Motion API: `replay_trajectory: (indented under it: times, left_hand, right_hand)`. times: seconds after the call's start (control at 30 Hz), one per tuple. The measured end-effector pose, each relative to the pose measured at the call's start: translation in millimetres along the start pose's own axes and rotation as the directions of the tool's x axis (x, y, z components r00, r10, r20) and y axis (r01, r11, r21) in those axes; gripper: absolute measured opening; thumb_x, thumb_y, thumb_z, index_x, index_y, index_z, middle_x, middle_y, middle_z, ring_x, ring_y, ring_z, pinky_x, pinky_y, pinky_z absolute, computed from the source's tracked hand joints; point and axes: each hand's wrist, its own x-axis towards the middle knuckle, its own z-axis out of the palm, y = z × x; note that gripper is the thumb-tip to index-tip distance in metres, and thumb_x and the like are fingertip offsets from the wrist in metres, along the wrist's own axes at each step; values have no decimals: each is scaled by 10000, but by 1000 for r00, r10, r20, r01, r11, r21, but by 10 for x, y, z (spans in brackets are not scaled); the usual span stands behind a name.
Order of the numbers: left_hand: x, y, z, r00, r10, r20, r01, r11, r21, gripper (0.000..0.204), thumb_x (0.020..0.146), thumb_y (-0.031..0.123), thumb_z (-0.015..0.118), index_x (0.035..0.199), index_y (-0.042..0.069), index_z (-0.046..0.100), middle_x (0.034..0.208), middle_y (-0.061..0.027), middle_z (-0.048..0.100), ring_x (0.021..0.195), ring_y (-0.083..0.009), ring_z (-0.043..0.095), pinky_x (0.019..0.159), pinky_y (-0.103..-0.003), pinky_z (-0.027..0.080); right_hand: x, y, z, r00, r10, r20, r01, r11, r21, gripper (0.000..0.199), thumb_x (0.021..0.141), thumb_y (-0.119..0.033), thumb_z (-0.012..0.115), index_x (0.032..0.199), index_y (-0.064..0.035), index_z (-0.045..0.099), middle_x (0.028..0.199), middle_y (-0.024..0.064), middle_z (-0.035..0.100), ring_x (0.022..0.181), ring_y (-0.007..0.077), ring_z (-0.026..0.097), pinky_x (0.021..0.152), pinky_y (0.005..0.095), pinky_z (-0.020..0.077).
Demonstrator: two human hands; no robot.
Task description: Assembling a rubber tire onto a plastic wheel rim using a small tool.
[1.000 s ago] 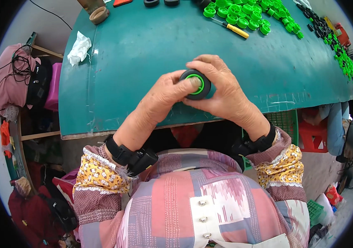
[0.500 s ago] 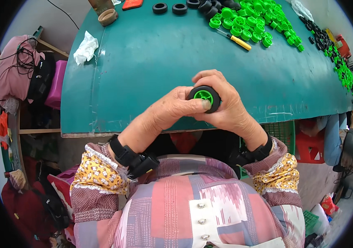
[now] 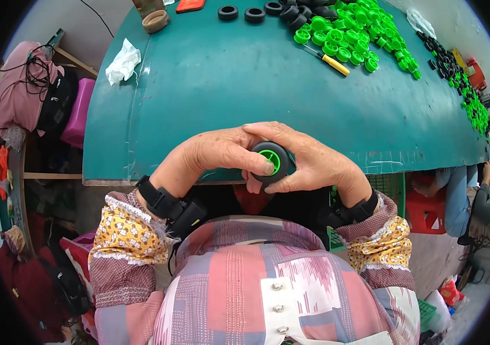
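Note:
Between my two hands, at the table's near edge, is a toy wheel [image 3: 282,154]: a black tyre around a bright green hub. My left hand [image 3: 228,150] grips it from the left, its thumb pressing on the green hub. My right hand [image 3: 305,150] wraps the tyre's far and right sides, with its thumb at the lower rim. Some of the fingers behind the wheel are hidden. Farther off on the table lie a heap of green hubs [image 3: 351,34], several black tyres [image 3: 255,15] and a screwdriver with a yellow handle [image 3: 335,65].
The green table [image 3: 199,86] curves in front of me. Crumpled white tissue [image 3: 123,62], a brown roll of tape [image 3: 156,21] and an orange-red flat object [image 3: 190,5] lie at its far left. Another pile of tyres and hubs [image 3: 475,112] is at the right, near a seated person [image 3: 460,198].
Both hands have brought the wheel nearer to me and slightly left, down to the table edge. The right fingers now reach across its far side; the left thumb stays on the hub.

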Motion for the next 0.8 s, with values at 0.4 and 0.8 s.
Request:
replay_trajectory:
  times: [0.4, 0.8]
  left_hand:
    - [136, -173, 116, 944, 104, -314, -175, 962, -208, 302, 811, 315, 635, 909, 34, 584, 798, -22, 597, 669, -68, 569, 661, -200, 465]
    - [73, 13, 142, 939, 56, -339, -101, 988, -119, 386, 801, 269, 633, 1061, 3, 528, 892, -62, 609, 717, -129, 618, 636, -213, 496]
  right_hand:
    - [11, 160, 140, 902, -89, -422, -58, 944, -324, 497, 588, -119, 777, 965, -42, 463, 972, 149, 523, 928, 317, 501, 812, 398, 418]
    - [48, 224, 97, 841, 91, -533, -175, 978, -109, 394, 624, -138, 770, 921, -37, 532, 869, 103, 547, 841, 271, 547, 731, 339, 449]
